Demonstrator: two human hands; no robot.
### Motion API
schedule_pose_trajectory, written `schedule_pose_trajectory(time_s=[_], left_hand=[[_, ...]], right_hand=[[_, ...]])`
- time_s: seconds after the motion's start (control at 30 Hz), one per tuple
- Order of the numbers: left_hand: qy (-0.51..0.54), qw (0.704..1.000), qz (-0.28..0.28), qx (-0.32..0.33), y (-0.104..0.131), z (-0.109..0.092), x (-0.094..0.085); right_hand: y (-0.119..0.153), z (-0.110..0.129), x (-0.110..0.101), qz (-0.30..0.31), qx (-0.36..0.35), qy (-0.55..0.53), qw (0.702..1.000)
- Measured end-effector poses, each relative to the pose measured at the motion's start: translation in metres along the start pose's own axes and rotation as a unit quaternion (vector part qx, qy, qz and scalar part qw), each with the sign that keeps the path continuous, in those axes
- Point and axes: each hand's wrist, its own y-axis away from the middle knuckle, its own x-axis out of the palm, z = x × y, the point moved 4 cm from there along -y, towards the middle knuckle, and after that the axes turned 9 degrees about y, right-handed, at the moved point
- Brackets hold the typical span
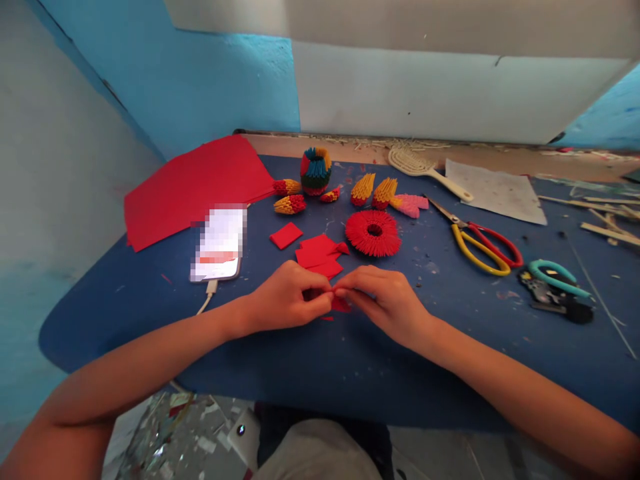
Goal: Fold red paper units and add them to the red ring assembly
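Note:
My left hand (295, 293) and my right hand (383, 297) meet fingertip to fingertip over the blue table, both pinching one small red paper piece (341, 304). Part of that paper shows below the fingertips; its exact fold is hidden. Just beyond my hands lies a loose pile of red paper rectangles (315, 253), with a single red rectangle (286, 236) to its left. A round red ring of folded paper (373, 233), with a hole at its centre, lies behind my right hand. A thin red scrap (327, 319) rests on the table nearer to me.
Large red sheets (195, 187) and a phone (220, 243) with a cable are left. Behind stand a multicoloured paper pot (316, 172) and several yellow-red pieces (385, 192). Scissors (483, 247), turquoise-handled pliers (557, 280), a hairbrush (425, 170) and a white sheet (495, 190) lie right.

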Motion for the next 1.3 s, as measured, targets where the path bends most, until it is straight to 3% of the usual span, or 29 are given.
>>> schedule_pose_trajectory(time_s=[0.13,0.27,0.43,0.6,0.8,0.87,0.97,1.1,1.2,1.3], left_hand=[[0.006,0.999,-0.045,0.007,-0.001,0.0,-0.003],[0.014,0.999,-0.039,-0.006,-0.003,0.001,0.001],[0.016,0.999,-0.034,-0.002,-0.002,0.001,0.004],[0.05,0.997,-0.043,-0.026,-0.001,0.0,0.004],[0.074,0.993,-0.069,-0.057,-0.002,0.0,0.001],[0.082,0.99,-0.087,-0.07,-0.002,0.0,-0.001],[0.113,0.982,-0.109,-0.101,-0.002,0.003,-0.004],[0.237,0.955,-0.102,-0.146,-0.002,0.008,-0.003],[0.333,0.925,-0.09,-0.158,-0.002,0.009,-0.002],[0.335,0.924,-0.09,-0.161,-0.002,0.009,-0.003]], right_hand=[[-0.002,-0.002,0.0,-0.014,0.082,-0.064,0.994],[-0.002,-0.005,0.003,-0.025,0.111,-0.069,0.991],[0.001,0.0,0.005,-0.053,0.034,0.095,0.994],[0.002,0.017,0.0,-0.129,-0.078,0.248,0.957],[0.007,0.03,-0.004,-0.178,-0.138,0.351,0.909],[0.01,0.031,-0.004,-0.183,-0.144,0.36,0.903],[0.01,0.027,-0.001,-0.146,-0.125,0.345,0.919],[0.009,0.024,0.0,-0.136,-0.094,0.319,0.933],[0.01,0.024,0.0,-0.137,-0.093,0.344,0.924],[0.01,0.024,0.0,-0.138,-0.096,0.367,0.915]])
